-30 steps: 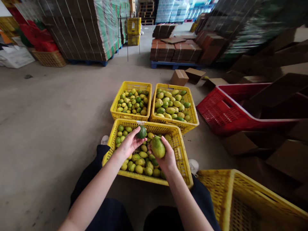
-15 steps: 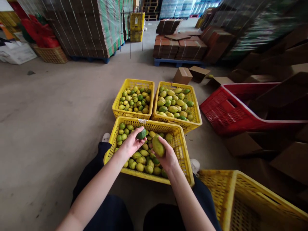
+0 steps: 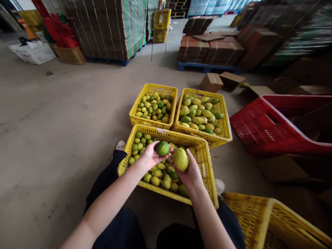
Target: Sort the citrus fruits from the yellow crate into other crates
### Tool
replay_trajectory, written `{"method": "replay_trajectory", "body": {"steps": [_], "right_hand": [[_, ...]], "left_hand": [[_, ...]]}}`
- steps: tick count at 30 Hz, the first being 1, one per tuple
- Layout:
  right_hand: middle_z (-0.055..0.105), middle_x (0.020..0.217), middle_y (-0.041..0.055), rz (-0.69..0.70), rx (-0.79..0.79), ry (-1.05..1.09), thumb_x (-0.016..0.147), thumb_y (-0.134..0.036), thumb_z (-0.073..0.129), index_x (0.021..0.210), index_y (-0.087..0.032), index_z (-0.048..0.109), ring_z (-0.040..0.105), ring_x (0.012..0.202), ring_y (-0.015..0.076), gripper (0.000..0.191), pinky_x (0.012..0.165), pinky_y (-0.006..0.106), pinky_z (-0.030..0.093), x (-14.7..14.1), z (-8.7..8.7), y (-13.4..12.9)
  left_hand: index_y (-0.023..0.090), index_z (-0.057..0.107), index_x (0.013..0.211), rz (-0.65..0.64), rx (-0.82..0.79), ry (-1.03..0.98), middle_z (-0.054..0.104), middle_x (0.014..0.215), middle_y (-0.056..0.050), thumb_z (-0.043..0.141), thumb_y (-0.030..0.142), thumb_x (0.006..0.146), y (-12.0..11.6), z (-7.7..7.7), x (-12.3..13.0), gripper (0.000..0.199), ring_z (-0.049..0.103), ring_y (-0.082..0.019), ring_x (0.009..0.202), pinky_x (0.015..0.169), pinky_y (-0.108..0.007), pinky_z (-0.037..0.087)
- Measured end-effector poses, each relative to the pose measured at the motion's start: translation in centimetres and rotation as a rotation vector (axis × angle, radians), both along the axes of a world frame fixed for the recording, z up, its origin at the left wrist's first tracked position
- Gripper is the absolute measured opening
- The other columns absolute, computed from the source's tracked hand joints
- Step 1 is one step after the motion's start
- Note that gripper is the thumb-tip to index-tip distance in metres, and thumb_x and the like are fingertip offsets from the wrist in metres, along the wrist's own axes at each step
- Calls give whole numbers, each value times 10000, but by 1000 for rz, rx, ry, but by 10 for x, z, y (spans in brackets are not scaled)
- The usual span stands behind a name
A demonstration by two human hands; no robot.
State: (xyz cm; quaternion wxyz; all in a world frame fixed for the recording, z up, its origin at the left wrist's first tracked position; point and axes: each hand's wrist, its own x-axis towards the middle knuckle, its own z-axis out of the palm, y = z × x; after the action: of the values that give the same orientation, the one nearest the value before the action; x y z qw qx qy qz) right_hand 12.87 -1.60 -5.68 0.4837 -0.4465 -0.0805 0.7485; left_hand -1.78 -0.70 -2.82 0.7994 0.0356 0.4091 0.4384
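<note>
Over the near yellow crate [image 3: 210,180], my left hand [image 3: 151,157] holds a dark green lemon [image 3: 162,148], with its fingers curled under the fruit. Close beside it on the right, my right hand [image 3: 190,173] grips a larger yellow-green lemon [image 3: 180,159]. Green and yellow fruit [image 3: 155,180] lies in the near crate below both hands, which hide part of it. Two more yellow crates touch its far side: the left one [image 3: 132,114] holds small green and yellow fruit, the right one [image 3: 228,129] larger fruit.
A red crate [image 3: 249,128] with cardboard stands at the right. Another yellow crate [image 3: 246,211] is by my right leg. Small cardboard boxes [image 3: 211,82] lie behind the filled crates. Farther back are flattened cartons on a blue pallet [image 3: 194,66] and a wrapped stack [image 3: 103,29].
Both fruits are turned and show more of their surfaces, and my hands are closer together. The view has shifted, so the crates appear farther right.
</note>
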Motion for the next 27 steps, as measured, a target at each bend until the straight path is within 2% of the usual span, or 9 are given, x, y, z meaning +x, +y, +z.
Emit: {"method": "replay_trajectory", "body": {"steps": [4,7,9,12,15,18,20,24,27], "right_hand": [[698,739,15,10,38,23,682,-322,686,819,-173,647,648,604,159,206,512,257,529,-1,1,-3],[676,670,22,65,49,68,663,-305,673,804,-160,650,606,518,142,204,407,222,460,-2,3,-5],[670,649,39,105,61,102,688,-351,639,792,-158,648,608,521,152,220,402,227,455,-2,4,-6],[683,665,50,78,37,111,728,-372,593,766,-167,643,634,573,166,214,456,246,496,-1,2,-5],[693,692,60,67,23,121,763,-366,553,792,-158,651,613,538,150,232,401,226,464,0,-3,-4],[695,686,69,73,23,125,796,-379,521,809,-149,656,556,451,125,267,347,212,424,1,-5,-3],[702,695,74,70,7,125,808,-385,519,799,-154,654,550,437,122,268,353,215,441,1,-5,-2],[713,720,96,73,-38,154,812,-362,546,813,-143,649,622,519,148,242,464,236,538,3,-3,-1],[708,709,75,91,-50,181,790,-346,593,823,-153,642,651,548,163,201,445,227,546,6,-6,-1]], "left_hand": [[47,622,905,27,-13,-9,671,737,-112,374,285,918,-2,4,2,344,647,-151,605,589,-237,536],[98,614,852,17,35,28,665,728,-72,534,283,849,-4,5,3,202,619,-115,559,557,-207,525],[111,607,807,-5,45,59,664,724,-64,601,266,800,-5,4,3,155,596,-94,529,518,-178,502],[89,613,765,-41,19,47,651,671,-87,545,377,821,-4,0,1,301,577,-99,507,460,-174,465],[67,625,745,-59,4,-9,625,603,-94,434,447,855,-2,-3,-1,439,538,-100,452,395,-180,410],[66,640,808,-53,17,-56,626,615,-88,403,404,875,-1,-3,-3,418,507,-86,416,368,-170,373],[71,644,870,-39,13,-66,642,663,-96,409,372,882,-1,-2,-4,383,525,-87,435,382,-169,394],[67,633,925,14,-40,-68,658,740,-115,422,320,886,-1,0,-5,332,586,-111,514,454,-187,478],[59,615,956,51,-85,-89,652,764,-125,405,286,895,0,-1,-5,315,629,-141,606,516,-205,522]]}}
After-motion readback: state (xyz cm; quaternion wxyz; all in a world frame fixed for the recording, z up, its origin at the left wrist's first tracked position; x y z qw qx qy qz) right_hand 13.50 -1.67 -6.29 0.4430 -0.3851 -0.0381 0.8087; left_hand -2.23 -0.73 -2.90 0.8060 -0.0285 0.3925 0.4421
